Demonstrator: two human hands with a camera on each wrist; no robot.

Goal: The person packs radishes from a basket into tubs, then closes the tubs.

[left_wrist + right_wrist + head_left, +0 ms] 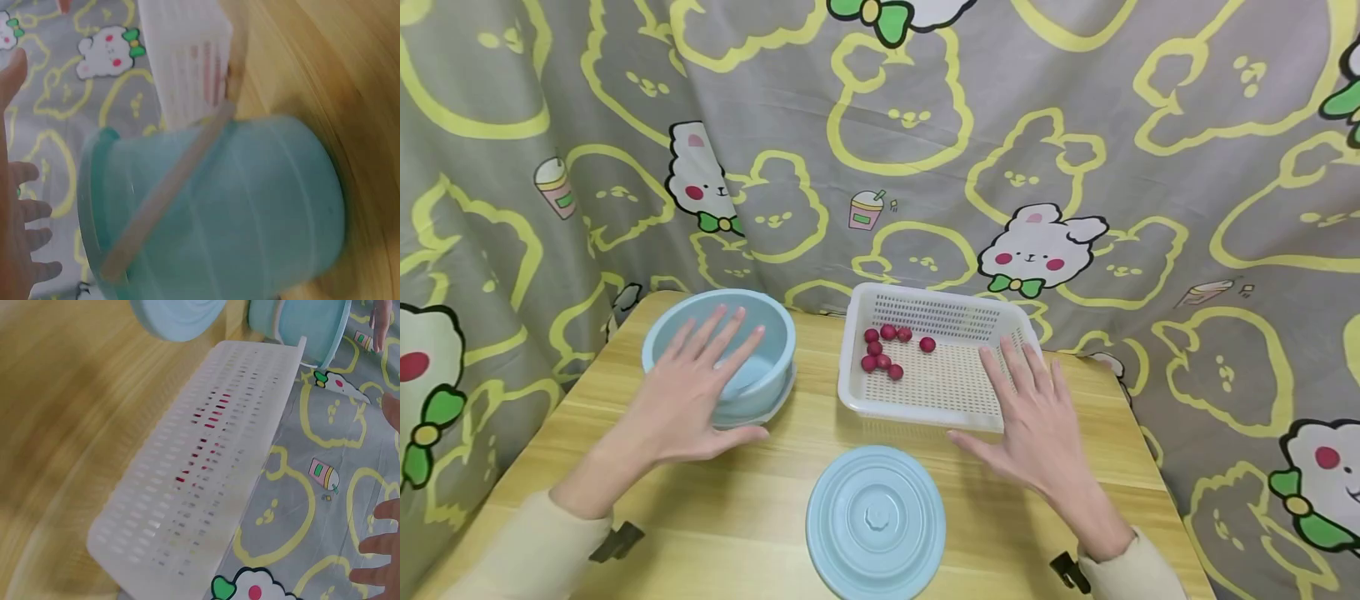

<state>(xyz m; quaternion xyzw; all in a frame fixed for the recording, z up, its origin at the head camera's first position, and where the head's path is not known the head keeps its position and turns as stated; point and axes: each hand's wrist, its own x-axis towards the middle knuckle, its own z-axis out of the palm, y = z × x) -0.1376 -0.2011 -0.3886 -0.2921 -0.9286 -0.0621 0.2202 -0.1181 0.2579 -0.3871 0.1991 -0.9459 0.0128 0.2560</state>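
nothing looks moved yet: the berries (886,350) lie in the basket (1009,321) by the table's (760,500) far edge. left hand (688,400), fingers spread, hovers at the bowl (778,333); right hand (1037,417), also spread, at the basket's near corner. lid (876,523) off, near edge.

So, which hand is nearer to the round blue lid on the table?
Right, but only slightly. The right hand hovers over the white basket's near corner, up-right of the lid. The left hand hovers at the blue bowl, up-left of it.
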